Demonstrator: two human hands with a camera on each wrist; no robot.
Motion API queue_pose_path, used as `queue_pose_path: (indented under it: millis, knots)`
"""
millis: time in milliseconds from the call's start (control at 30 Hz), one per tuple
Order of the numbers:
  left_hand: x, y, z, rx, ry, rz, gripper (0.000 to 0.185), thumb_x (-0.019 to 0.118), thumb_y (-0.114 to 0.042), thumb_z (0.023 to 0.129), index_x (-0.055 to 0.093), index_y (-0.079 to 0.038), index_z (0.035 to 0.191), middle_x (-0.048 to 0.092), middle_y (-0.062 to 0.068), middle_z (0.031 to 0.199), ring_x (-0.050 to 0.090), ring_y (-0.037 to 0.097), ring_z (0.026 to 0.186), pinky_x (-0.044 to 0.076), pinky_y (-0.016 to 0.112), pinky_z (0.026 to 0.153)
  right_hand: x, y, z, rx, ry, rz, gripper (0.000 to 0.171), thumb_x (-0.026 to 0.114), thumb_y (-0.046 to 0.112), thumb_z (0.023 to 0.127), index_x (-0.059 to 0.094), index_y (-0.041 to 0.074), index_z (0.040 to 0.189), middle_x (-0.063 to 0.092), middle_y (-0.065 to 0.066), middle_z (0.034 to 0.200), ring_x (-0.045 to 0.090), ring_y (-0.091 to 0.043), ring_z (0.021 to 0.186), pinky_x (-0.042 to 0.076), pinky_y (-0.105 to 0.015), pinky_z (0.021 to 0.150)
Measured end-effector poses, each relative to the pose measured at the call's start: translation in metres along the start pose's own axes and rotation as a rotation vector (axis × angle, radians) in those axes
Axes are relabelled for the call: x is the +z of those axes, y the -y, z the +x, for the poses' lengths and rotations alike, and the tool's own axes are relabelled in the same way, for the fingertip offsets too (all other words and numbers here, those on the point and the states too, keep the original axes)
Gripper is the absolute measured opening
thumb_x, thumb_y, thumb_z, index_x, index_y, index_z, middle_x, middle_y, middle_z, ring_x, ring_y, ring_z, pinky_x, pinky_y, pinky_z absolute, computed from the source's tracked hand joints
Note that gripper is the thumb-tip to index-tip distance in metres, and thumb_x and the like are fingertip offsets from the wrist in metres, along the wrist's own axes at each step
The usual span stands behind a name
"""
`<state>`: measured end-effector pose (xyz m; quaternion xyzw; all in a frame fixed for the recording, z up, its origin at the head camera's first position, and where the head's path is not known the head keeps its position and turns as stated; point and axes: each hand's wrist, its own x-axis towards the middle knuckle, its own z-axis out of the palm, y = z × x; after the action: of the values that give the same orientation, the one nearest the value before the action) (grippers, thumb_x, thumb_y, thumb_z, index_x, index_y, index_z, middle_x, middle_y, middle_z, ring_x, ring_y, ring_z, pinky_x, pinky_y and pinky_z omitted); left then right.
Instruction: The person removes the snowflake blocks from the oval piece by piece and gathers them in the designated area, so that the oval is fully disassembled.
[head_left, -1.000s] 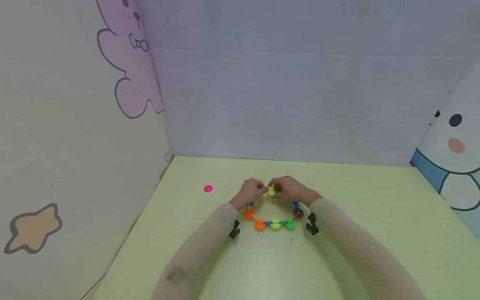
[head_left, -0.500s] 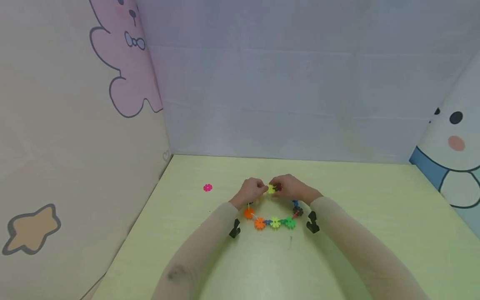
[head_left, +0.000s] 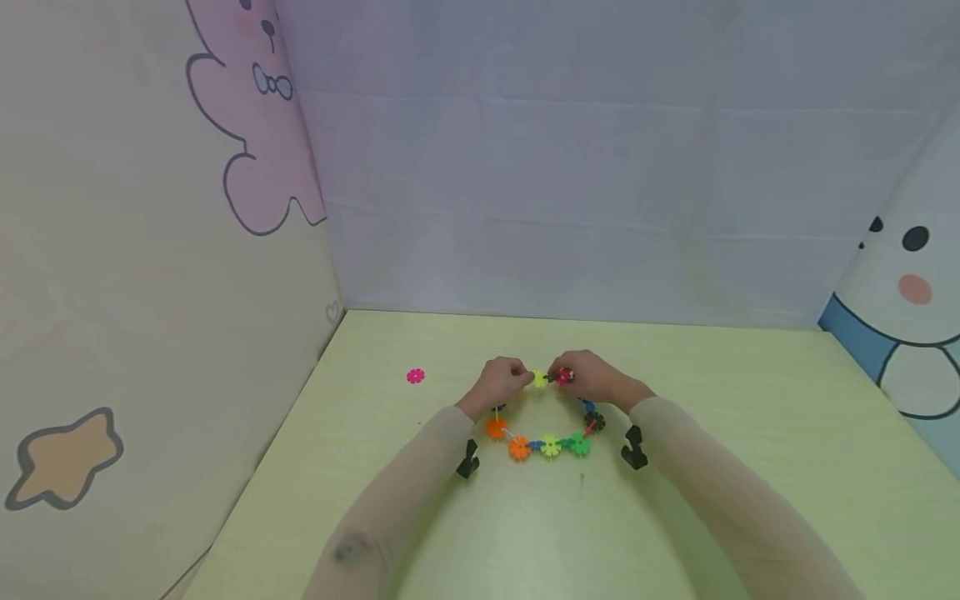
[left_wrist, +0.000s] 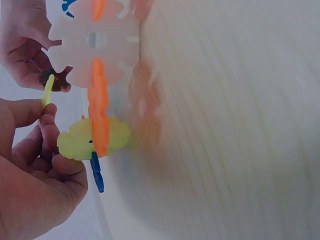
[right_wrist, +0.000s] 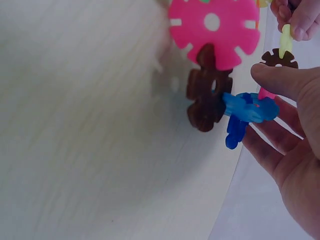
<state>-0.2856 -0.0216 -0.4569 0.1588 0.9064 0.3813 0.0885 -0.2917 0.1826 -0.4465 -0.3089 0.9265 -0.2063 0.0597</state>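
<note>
A ring-shaped chain of coloured snowflake discs (head_left: 551, 446) lies on the pale green table (head_left: 750, 433), its open ends raised at the far side. My left hand (head_left: 522, 380) pinches a yellow disc (head_left: 540, 379) at one end. In the left wrist view, the left hand (left_wrist: 47, 112) holds that yellow disc (left_wrist: 47, 90) edge-on beside orange discs (left_wrist: 99, 115) and a white disc (left_wrist: 95, 42). My right hand (head_left: 564, 379) pinches a pink disc (head_left: 564, 376) at the other end. In the right wrist view, the right hand (right_wrist: 265, 100) has its thumb over a pink piece (right_wrist: 266, 93) next to blue (right_wrist: 247, 112) and brown discs (right_wrist: 205, 97).
A single loose pink disc (head_left: 416, 376) lies on the table to the left of the hands. Printed cartoon panels wall the table at the left (head_left: 150, 292), back (head_left: 585, 208) and right (head_left: 907, 292).
My right hand has shifted slightly right, and a pink disc now shows between the hands. The left hand and the rest of the chain have hardly moved.
</note>
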Motion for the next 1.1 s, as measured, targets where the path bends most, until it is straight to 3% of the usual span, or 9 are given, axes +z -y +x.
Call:
queue_pose_path:
  millis: [267,667,1100]
  knots:
    - [-0.001,0.001,0.0,0.018,-0.015,-0.024,0.021,0.058,-0.021,0.093,0.07,-0.004,0.091,0.065,0.002,0.081,0.052,0.012,0.067,0.046,0.025,0.063,0.001,-0.003,0.0,-0.026,-0.02,0.002,0.018,0.069,0.006,0.084,0.069,0.01,0.102,0.065,-0.002,0.097,0.06,-0.016,0.086,0.05,-0.037,0.079]
    - [0.005,0.001,0.01,-0.112,-0.027,-0.204,0.024,0.071,-0.026,0.085,0.071,-0.005,0.096,0.067,0.004,0.091,0.057,0.015,0.075,0.047,0.027,0.064,0.001,-0.002,0.001,-0.02,-0.026,0.017,0.016,0.071,0.007,0.084,0.067,0.011,0.099,0.067,0.0,0.096,0.06,-0.014,0.083,0.05,-0.036,0.079]
    - [0.008,-0.001,0.017,-0.112,-0.026,-0.277,0.022,0.072,-0.02,0.084,0.067,-0.003,0.097,0.069,0.006,0.085,0.062,0.019,0.075,0.049,0.027,0.064,-0.001,-0.002,0.003,0.019,-0.008,0.01,0.017,0.071,0.008,0.084,0.068,0.009,0.1,0.067,-0.001,0.095,0.057,-0.013,0.078,0.05,-0.034,0.075]
